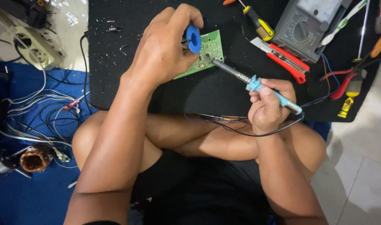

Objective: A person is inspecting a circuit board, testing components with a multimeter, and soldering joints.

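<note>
Spread before our crossed legs, a black mat lies over a blue cloth and pale tiles, strewn with a multimeter, a red cutter, screwdrivers and pliers, while loose wires and a socket strip clutter our left. On the mat sits the green board. Our left hand is closed around a blue-ended tool over the board, and our right hand is clamped on the iron, tip touching the board.

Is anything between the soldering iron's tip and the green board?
Nothing visible. The iron, held in the right hand, reaches the board across bare black mat; the left hand with its blue tool sits beside the tip.
</note>
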